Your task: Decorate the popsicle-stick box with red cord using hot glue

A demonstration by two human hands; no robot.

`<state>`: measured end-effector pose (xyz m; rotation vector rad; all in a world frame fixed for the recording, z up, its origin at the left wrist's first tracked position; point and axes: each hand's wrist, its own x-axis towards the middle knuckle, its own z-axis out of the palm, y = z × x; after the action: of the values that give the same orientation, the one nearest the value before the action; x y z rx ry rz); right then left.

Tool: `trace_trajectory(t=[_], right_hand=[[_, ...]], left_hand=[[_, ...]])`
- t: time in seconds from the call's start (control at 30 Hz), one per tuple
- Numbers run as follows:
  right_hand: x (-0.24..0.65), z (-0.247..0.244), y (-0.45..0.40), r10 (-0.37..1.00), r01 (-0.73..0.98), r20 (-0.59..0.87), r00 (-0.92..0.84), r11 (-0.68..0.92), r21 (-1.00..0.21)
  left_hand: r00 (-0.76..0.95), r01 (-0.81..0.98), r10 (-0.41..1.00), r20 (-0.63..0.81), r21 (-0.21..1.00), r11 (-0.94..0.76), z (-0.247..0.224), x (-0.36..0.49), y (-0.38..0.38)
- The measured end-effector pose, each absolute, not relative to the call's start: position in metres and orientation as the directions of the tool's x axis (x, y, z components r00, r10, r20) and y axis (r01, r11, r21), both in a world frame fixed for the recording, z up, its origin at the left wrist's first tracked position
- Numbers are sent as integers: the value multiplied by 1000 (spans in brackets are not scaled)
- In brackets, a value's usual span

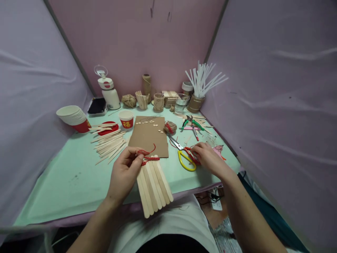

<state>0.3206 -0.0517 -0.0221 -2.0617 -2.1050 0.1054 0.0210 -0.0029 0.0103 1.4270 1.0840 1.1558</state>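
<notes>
My left hand (126, 168) pinches the top of a flat panel of craft sticks (155, 189) laid side by side, slanting past the table's front edge. Red yarn (152, 159) is bound across the panel's upper end, and a loose tail of it curls up beyond my fingers. My right hand (206, 156) is closed at the red handle of the scissors (187, 161), whose other handle is yellow. The blades lie on the table pointing to the far left. My palm and some fingertips are hidden from view.
A cardboard sheet (149, 137) with small wooden pieces lies ahead. Left are loose sticks (110, 146), a red paper cup (126, 120) and stacked cups (75, 117). Right are green-handled pliers (191, 123). Behind stand a bottle (111, 95), a glass of water (181, 103) and white sticks (201, 80).
</notes>
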Motion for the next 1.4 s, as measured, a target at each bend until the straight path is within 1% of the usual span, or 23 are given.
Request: trace_trajectory(t=[0.07,0.2,0.3,0.37,0.43,0.57,0.63,0.67,0.73,0.77,0.8,0.87,0.9,1.07,1.27,1.33,1.4], right_hand=[[327,-28,-54,998,986,54,-7,16,-168],[329,-32,-55,999,988,40,29,-22,-154],[333,-30,-48,999,984,24,40,-35,-173],[338,-27,-41,996,978,33,79,-71,-194],[345,-23,-32,984,967,80,159,-139,-213],[355,-7,-19,899,927,265,348,-287,-242],[351,2,-20,849,910,343,402,-329,-253],[345,5,-23,847,910,348,403,-330,-250],[329,8,-32,896,927,272,351,-292,-235],[319,7,-37,947,944,148,287,-252,-214],[309,5,-41,971,953,54,232,-216,-211],[293,-3,-47,982,961,-78,171,-184,-207],[287,-8,-47,980,961,-108,168,-187,-205],[285,-22,-36,958,945,-203,204,-247,-215],[300,-13,-39,943,902,-253,215,-291,-318],[304,-13,-46,949,865,-243,202,-289,-409],[308,-16,-56,960,791,-211,182,-270,-548]], left_hand=[[132,43,979,158,985,-165,9,23,-5],[111,-9,978,176,984,-176,4,25,-8],[82,-3,974,213,977,-214,0,25,-8],[80,6,970,228,973,-229,0,25,-7],[80,14,969,234,972,-236,0,26,-5],[82,2,971,226,974,-227,3,25,3],[89,-17,969,232,973,-232,4,24,9],[95,-29,966,241,971,-239,4,24,12],[106,-57,960,260,965,-255,4,23,17],[108,-70,957,268,963,-262,4,23,19],[108,-82,955,275,960,-267,3,22,20],[97,-104,954,282,957,-272,0,22,22],[95,-113,955,280,956,-269,-1,22,22],[118,-170,959,257,957,-236,-6,21,22],[131,-192,960,247,956,-220,-5,20,20],[135,-189,955,264,953,-237,-5,20,20],[128,-178,947,295,946,-271,-4,19,19]])
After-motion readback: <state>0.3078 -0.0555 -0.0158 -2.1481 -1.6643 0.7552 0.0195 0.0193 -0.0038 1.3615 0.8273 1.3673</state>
